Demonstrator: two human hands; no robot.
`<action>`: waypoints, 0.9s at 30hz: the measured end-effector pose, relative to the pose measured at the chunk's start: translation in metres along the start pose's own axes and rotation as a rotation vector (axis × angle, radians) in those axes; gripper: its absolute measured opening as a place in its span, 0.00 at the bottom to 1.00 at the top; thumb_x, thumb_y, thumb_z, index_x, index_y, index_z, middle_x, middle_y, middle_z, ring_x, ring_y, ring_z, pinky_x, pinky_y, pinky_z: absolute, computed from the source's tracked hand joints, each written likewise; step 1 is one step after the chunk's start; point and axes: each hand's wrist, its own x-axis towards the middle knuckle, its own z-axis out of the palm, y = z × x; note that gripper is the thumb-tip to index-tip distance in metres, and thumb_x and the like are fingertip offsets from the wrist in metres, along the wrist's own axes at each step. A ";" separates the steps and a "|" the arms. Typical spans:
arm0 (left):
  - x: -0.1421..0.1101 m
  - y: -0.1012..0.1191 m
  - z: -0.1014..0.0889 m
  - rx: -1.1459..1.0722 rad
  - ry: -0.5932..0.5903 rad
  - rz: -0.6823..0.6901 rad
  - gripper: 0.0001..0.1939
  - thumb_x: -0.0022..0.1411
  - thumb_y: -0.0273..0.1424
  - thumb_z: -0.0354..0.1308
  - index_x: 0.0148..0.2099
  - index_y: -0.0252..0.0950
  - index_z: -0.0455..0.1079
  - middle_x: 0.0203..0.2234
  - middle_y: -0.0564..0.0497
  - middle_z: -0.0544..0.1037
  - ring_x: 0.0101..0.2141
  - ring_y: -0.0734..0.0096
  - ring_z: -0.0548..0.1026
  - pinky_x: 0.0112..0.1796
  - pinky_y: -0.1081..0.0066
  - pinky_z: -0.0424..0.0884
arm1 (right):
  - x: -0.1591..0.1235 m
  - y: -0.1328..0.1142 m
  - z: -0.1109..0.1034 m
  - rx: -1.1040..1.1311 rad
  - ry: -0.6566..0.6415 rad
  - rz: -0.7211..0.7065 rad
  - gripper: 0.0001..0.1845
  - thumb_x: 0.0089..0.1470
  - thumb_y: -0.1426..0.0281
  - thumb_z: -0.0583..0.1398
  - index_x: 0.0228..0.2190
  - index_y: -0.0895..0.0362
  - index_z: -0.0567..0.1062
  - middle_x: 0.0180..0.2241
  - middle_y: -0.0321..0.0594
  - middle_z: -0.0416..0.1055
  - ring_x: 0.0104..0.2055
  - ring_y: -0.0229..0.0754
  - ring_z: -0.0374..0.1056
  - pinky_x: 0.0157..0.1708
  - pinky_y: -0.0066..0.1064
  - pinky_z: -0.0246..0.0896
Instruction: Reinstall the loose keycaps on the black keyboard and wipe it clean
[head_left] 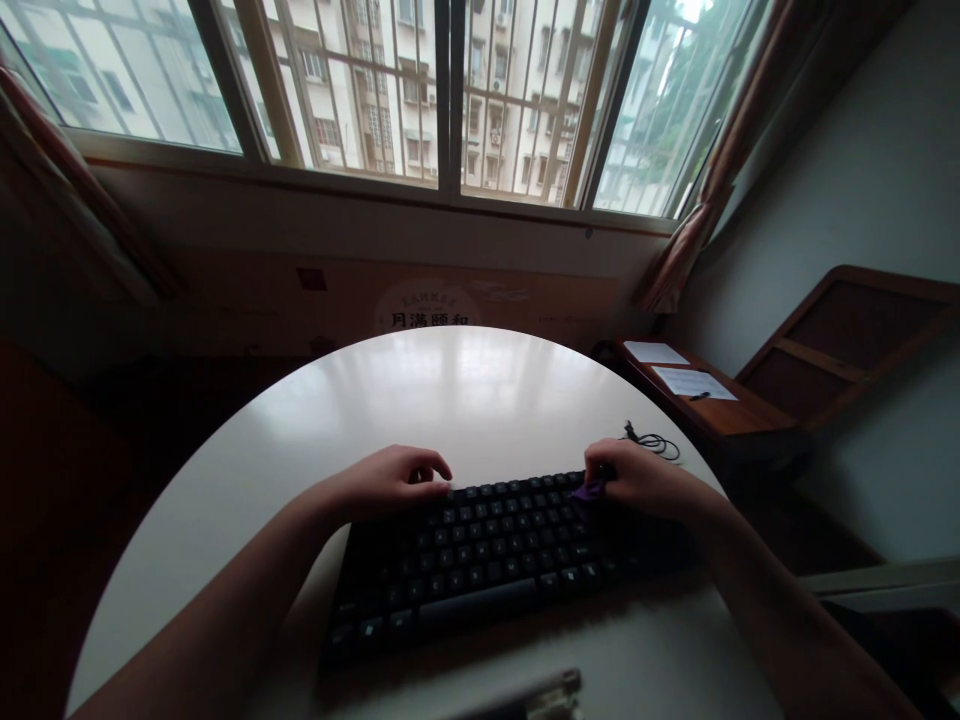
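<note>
A black keyboard lies at a slight slant on the white round table. My left hand is at its far left edge, fingers curled and thumb along the rim, gripping it. In my right hand a small purple cloth is bunched, pressed on the keys near the far right part of the keyboard. Most of the cloth is hidden under my fingers. Shadow and my right arm cover the keyboard's right end.
Behind my right hand lies a coiled black cable. A blurred metallic object sits at the near edge. To the right, a wooden side table holds papers and a pen. Barred windows are ahead.
</note>
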 end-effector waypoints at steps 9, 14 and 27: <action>0.001 0.001 -0.001 0.031 -0.007 0.012 0.23 0.63 0.50 0.56 0.49 0.38 0.77 0.40 0.47 0.81 0.39 0.61 0.77 0.39 0.69 0.69 | 0.002 0.000 0.006 0.018 0.039 -0.017 0.12 0.43 0.83 0.58 0.27 0.55 0.75 0.32 0.36 0.73 0.37 0.42 0.68 0.39 0.32 0.61; 0.001 0.001 -0.001 0.038 -0.006 0.013 0.23 0.63 0.49 0.56 0.49 0.38 0.77 0.40 0.47 0.81 0.40 0.61 0.77 0.39 0.69 0.70 | 0.006 -0.010 0.017 0.028 0.104 -0.093 0.13 0.46 0.83 0.59 0.30 0.54 0.75 0.33 0.36 0.73 0.38 0.42 0.68 0.40 0.33 0.61; 0.002 -0.001 0.000 0.054 -0.011 0.011 0.23 0.62 0.50 0.56 0.49 0.40 0.77 0.42 0.48 0.81 0.41 0.61 0.77 0.41 0.69 0.70 | 0.010 -0.021 0.028 0.007 0.156 -0.166 0.16 0.43 0.88 0.59 0.28 0.55 0.71 0.32 0.36 0.71 0.39 0.43 0.65 0.40 0.33 0.60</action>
